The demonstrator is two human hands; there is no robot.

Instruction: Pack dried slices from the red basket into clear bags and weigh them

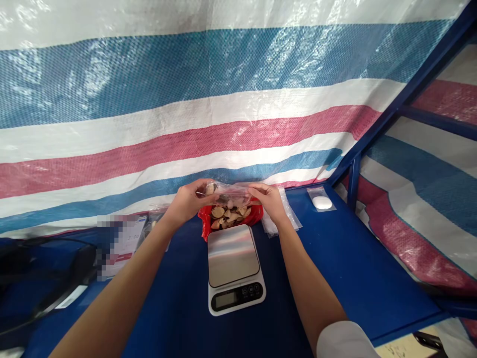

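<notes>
My left hand [191, 200] and my right hand [267, 198] pinch opposite ends of a clear plastic bag [233, 191]. A few pale pieces show through the bag, near my left fingers. Below it sits a red plastic bag [204, 219], spread wide and full of dried tan slices [231, 217]. Directly in front of the red bag stands a white kitchen scale [234, 263] with a bare metal plate; I cannot read its display. Beside my right wrist lie several flat clear bags [292, 214].
A white rounded object [322, 203] rests on a small clear bag at the right. Left are a printed sheet [128, 243], another filled clear bag [154, 216] and a black strapped item [70, 273]. Striped tarp [186, 144] walls the blue table [335, 278]; a blue metal frame [354, 184] stands right.
</notes>
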